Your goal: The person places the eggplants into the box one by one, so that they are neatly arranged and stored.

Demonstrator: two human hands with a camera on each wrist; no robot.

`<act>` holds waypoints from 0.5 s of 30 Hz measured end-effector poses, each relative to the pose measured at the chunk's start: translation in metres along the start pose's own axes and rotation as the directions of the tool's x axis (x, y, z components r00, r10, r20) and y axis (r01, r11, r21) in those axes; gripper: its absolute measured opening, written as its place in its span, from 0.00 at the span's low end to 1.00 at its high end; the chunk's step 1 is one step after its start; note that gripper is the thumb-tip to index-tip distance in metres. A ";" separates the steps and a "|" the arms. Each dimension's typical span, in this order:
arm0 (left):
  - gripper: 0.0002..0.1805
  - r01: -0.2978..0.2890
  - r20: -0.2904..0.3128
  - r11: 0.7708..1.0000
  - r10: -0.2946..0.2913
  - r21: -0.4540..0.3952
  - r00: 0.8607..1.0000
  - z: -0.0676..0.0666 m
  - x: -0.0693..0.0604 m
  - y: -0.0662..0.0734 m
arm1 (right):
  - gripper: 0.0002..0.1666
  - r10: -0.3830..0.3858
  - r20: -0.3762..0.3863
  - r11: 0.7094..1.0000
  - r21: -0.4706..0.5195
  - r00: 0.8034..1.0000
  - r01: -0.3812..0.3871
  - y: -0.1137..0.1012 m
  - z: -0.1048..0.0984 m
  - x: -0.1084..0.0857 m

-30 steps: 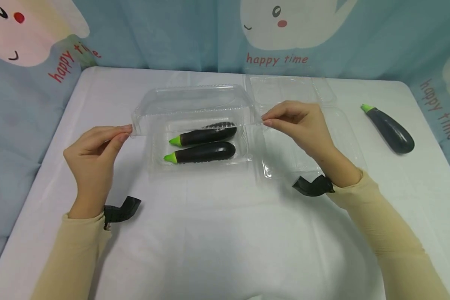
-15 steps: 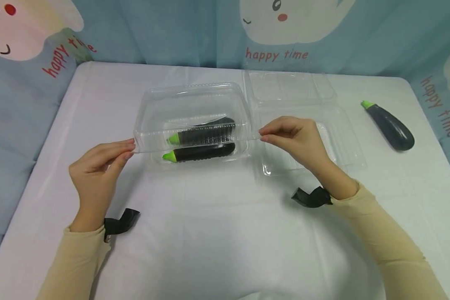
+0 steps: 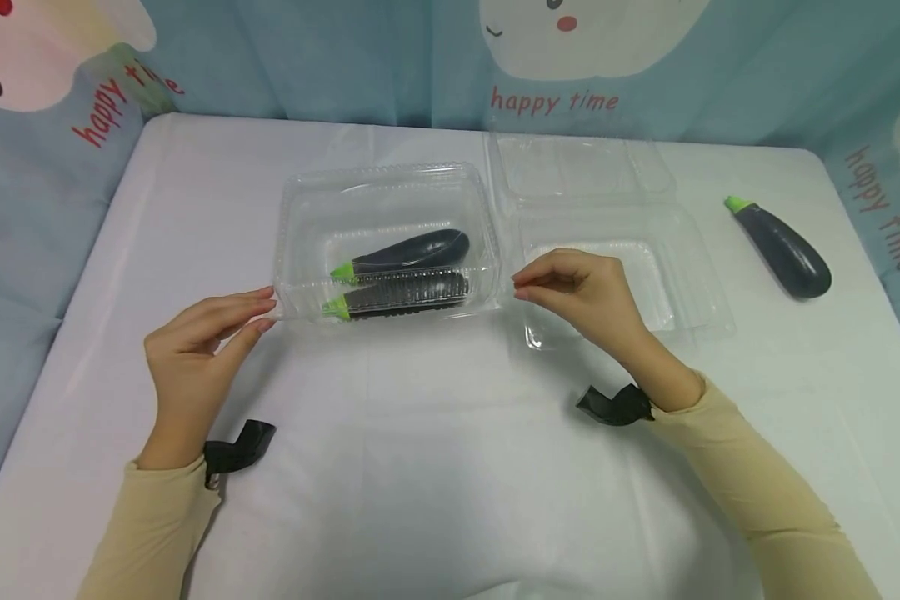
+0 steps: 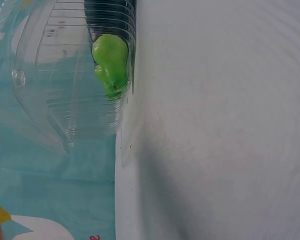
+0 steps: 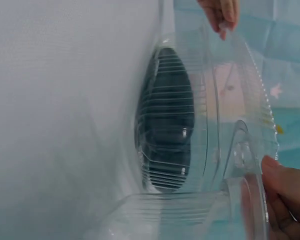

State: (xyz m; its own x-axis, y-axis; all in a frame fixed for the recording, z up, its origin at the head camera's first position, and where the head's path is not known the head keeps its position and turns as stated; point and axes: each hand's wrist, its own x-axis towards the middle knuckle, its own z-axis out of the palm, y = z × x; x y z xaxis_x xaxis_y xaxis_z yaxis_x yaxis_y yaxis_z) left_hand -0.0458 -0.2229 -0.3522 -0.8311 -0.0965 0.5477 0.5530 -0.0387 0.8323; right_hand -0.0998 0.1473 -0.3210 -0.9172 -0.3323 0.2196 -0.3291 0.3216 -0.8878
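Note:
A clear plastic clamshell container [image 3: 390, 200] lies on the table with its hinged lid [image 3: 307, 296] lowered over the base. Two dark eggplants [image 3: 420, 247] with green stems lie side by side inside it, seen through the ribbed plastic. At the lid's front left corner, my left hand [image 3: 202, 342] pinches the rim between thumb and fingers. My right hand [image 3: 588, 296] pinches the lid's right corner. The right wrist view shows that hand's thumb [image 5: 285, 177] against the lid rim. Whether the rims meet is hard to tell. In the left wrist view, one green stem [image 4: 110, 62] shows through the plastic.
A second clear clamshell container [image 3: 690, 275] stands open beside the first, partly behind my right hand. Farther right, a loose eggplant [image 3: 783, 250] lies on the white tablecloth [image 3: 420, 467]. A blue printed curtain [image 3: 345, 67] rises behind the table.
The lid has swung down and toward me over the two eggplants, with both hands lowering along with it. The second container and the loose eggplant have stayed in place.

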 end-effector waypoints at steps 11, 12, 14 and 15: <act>0.09 0.142 -0.109 0.955 -0.117 0.260 0.987 0.001 -0.010 0.001 | 0.07 -0.046 0.063 0.996 -0.080 0.997 0.051 0.004 0.003 0.000; 0.09 0.175 -0.145 0.943 -0.138 0.283 0.980 0.001 -0.011 0.002 | 0.07 -0.053 0.066 0.995 -0.085 0.996 0.059 0.004 0.003 0.000; 0.08 0.246 -0.212 0.923 -0.188 0.295 0.959 0.000 -0.011 0.004 | 0.07 -0.066 0.069 0.991 -0.111 0.995 0.073 0.005 0.003 0.001; 0.07 0.277 -0.236 0.915 -0.212 0.293 0.948 0.000 -0.011 0.005 | 0.07 -0.072 0.071 0.989 -0.122 0.995 0.080 0.005 0.003 0.001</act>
State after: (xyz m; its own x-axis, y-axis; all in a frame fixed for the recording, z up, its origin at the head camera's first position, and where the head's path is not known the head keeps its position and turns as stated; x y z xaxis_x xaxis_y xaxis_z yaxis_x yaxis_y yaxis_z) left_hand -0.0339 -0.2219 -0.3544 -0.8915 -0.3179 0.3228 0.2579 0.2297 0.9385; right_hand -0.1014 0.1462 -0.3263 -0.8732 -0.4163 0.2534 -0.4262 0.3998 -0.8115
